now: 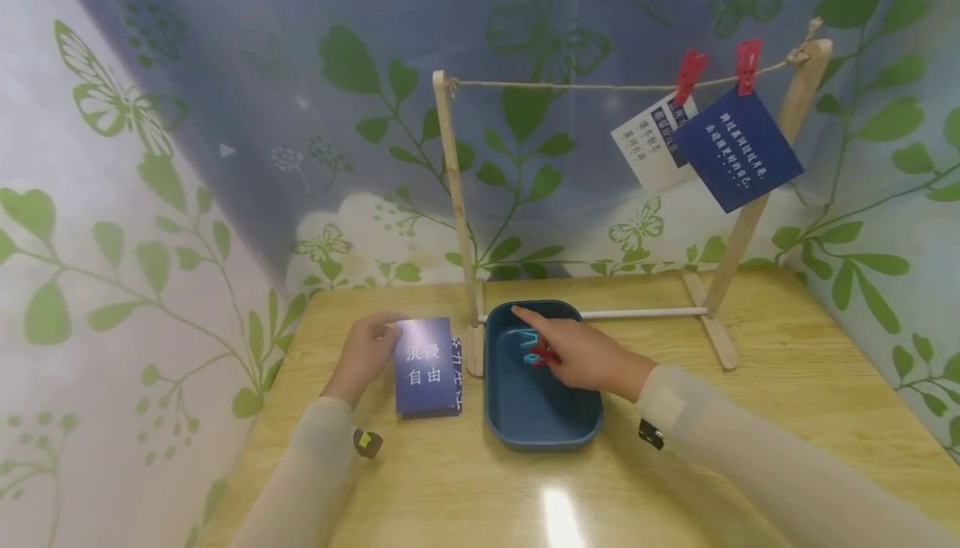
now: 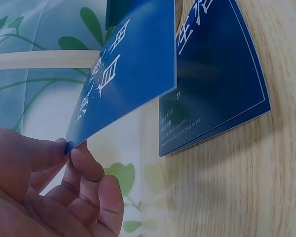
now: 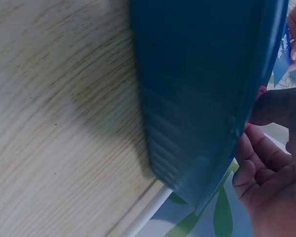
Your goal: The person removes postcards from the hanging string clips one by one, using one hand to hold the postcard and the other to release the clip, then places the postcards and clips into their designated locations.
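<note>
Between thumb and forefinger, my left hand [image 1: 366, 356] pinches the corner of a blue card [image 1: 422, 381] with white characters. In the left wrist view that card is tilted and raised off another blue card [image 2: 217, 84], which lies on the table. My right hand [image 1: 588, 352] reaches over the dark blue bin [image 1: 525, 427], index finger stretched out near its far rim. Thumb and other fingers pinch a red clothespin [image 1: 547, 356], mostly hidden by the hand. Teal clothespins [image 1: 531, 349] show beside it in the bin. The bin wall covers the fingertips in the right wrist view.
Behind the bin stands a wooden frame [image 1: 452, 173] with a string [image 1: 555, 86] across its top. Two red clothespins [image 1: 747, 67] hold a white card [image 1: 645, 138] and a blue card [image 1: 738, 148] at its right end. A white rod [image 1: 645, 313] joins the feet.
</note>
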Available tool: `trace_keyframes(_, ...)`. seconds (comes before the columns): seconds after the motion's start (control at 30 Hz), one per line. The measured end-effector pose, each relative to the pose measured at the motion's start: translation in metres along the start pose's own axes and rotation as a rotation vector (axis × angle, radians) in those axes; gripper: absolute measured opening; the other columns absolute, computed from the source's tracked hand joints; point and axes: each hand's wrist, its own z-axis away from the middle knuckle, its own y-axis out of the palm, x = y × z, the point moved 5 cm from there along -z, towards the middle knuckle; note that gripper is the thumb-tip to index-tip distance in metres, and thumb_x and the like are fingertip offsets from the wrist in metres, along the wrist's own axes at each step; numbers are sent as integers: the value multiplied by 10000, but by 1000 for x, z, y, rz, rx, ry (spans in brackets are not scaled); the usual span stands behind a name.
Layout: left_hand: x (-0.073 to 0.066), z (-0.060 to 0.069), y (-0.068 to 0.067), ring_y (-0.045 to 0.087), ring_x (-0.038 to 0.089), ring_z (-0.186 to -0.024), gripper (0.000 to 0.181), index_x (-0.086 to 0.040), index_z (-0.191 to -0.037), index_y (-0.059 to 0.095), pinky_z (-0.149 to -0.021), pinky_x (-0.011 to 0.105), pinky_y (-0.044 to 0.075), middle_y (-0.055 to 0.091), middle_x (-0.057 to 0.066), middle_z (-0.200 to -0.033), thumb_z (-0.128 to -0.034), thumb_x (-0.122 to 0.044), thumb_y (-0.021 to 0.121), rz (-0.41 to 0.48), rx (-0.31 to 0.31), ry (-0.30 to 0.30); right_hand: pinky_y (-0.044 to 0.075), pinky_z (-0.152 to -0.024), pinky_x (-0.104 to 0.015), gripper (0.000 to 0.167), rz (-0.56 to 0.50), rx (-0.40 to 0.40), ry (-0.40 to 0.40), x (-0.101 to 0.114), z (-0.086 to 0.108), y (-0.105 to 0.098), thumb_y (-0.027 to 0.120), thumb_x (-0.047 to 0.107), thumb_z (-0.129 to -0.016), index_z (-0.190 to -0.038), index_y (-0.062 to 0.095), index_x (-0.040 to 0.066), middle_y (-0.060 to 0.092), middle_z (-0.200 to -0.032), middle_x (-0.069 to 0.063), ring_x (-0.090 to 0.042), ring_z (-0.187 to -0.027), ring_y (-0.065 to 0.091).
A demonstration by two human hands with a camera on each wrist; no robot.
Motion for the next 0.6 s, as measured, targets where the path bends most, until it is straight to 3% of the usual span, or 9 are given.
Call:
trace_keyframes(0.17,0,0,1,707,251,-902,310,-81,-1350,738,-750,334,596,773,200,-1124,-1080,-161,609,-2,25,16,504,-635,-231,893,76,20,-35,5,-3,9,690,-74,-956,-1724,273,108,655,-819,80,-41,-745,625)
trace_keyframes(0.37,0,0,1,652,208,-773,326,-73,-1357,734,-646,309,554,758,189,-1018,-1074,-153,594,-7,38,18,544,-685,-232,871,138,41,-54,6,-11,18,740,-48,-957,-1705,319,99,734,-889,25,-75,-844,705)
trace_keyframes(0.6,6,1,-1,677,228,-831,349,-84,-1383,718,-696,335,590,755,210,-1119,-1072,-172,585,4,56,-10,552,-672,-257,837,204,51,-71,5,-18,27,791,39,-972,-1688,360,90,688,-822,65,-78,-794,675)
